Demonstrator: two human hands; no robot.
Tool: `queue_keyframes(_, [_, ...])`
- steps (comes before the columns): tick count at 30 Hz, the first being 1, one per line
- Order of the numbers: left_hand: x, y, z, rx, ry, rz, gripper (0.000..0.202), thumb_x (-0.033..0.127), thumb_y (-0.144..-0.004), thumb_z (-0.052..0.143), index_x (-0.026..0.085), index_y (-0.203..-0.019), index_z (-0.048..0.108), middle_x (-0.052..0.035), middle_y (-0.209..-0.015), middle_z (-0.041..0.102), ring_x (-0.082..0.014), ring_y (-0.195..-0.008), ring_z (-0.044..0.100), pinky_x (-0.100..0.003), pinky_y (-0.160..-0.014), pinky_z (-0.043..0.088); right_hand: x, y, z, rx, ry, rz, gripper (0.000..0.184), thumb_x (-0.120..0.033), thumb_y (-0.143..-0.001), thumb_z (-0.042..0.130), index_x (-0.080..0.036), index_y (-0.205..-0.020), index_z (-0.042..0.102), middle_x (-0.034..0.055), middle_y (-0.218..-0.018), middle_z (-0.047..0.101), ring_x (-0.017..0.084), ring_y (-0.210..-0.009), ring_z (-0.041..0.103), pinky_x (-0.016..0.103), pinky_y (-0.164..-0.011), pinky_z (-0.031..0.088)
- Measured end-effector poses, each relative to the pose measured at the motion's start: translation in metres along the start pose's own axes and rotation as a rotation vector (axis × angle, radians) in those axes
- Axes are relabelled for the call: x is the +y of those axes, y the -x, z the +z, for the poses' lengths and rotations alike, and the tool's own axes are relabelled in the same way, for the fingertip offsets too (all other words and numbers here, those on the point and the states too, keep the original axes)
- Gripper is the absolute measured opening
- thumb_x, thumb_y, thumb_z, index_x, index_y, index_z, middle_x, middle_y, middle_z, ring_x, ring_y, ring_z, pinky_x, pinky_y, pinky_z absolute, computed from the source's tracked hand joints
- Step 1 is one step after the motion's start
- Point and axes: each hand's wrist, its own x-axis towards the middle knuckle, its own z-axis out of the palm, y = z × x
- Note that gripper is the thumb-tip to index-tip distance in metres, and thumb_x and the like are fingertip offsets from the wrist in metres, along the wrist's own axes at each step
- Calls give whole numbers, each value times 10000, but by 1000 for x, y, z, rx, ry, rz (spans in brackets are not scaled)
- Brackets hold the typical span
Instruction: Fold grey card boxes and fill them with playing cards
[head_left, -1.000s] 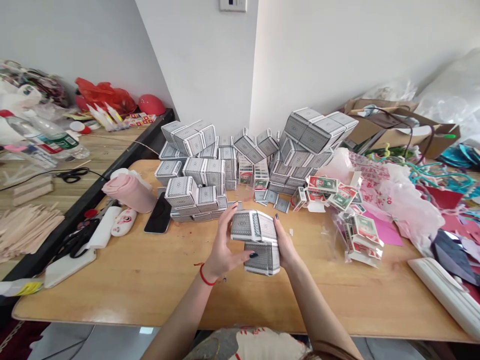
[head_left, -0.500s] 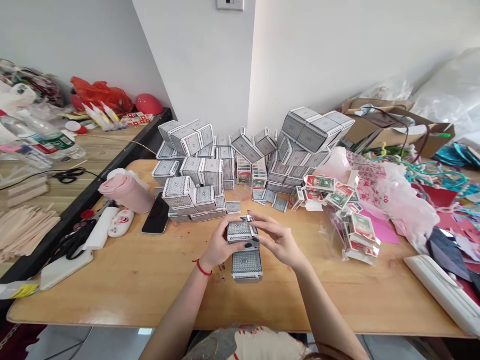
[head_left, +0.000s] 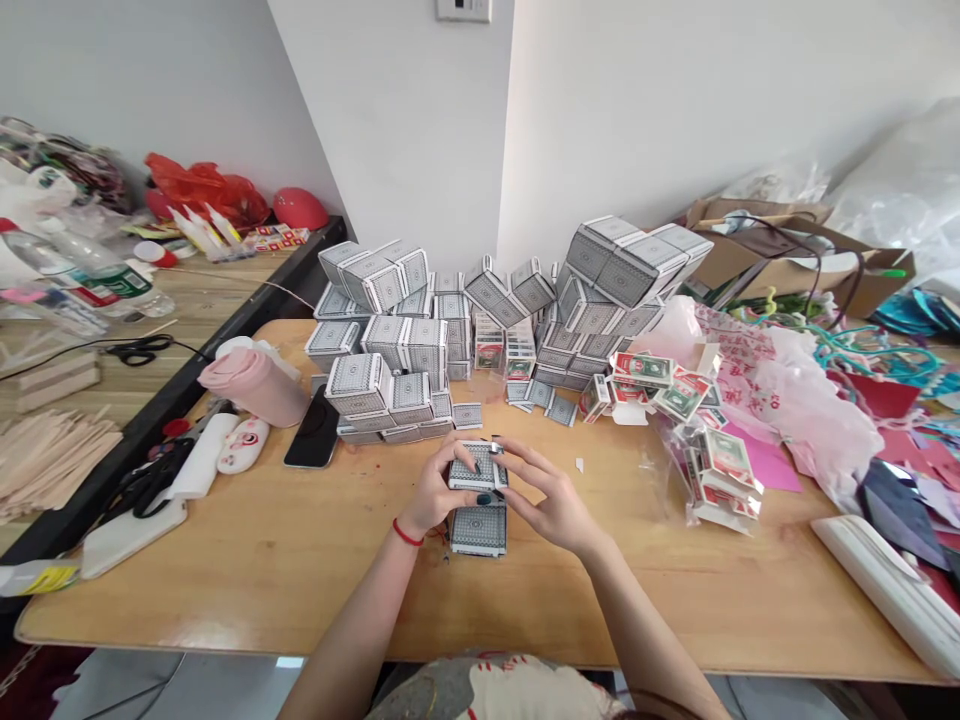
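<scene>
My left hand (head_left: 439, 488) is wrapped round a block of playing cards (head_left: 466, 470) with grey patterned backs, its thumb along the near side. Against the right side of that block press the fingers of my right hand (head_left: 544, 495), gripping its edge. Just in front lies a second block of playing cards (head_left: 478, 532), below my fingers; whether the two blocks touch is hidden. A small white scrap (head_left: 579, 465) lies on the table right of my right hand.
Stacks of card blocks (head_left: 405, 345) rise behind my hands, with more stacks (head_left: 622, 260) at the back right. Red-and-green card boxes (head_left: 721, 465) lie at the right. Left are a phone (head_left: 310, 428), a pink cloth roll (head_left: 255, 385) and scissors (head_left: 161, 475).
The held block has shifted slightly left and flatter, both hands moving with it. The front block sits a little farther left. A white scrap now lies to the right.
</scene>
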Motion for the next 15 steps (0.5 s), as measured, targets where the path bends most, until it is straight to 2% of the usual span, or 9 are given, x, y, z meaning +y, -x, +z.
queue_keyframes(15, [-6, 3, -1, 2, 28, 41, 316, 294, -530, 764, 156, -661, 512, -69, -1023, 494, -232, -968, 479, -339, -817, 382, 2, 8, 10, 87, -10, 9, 426, -262, -812, 521, -277, -1233, 462, 101, -1246, 453, 236, -1172, 430, 430, -981, 375])
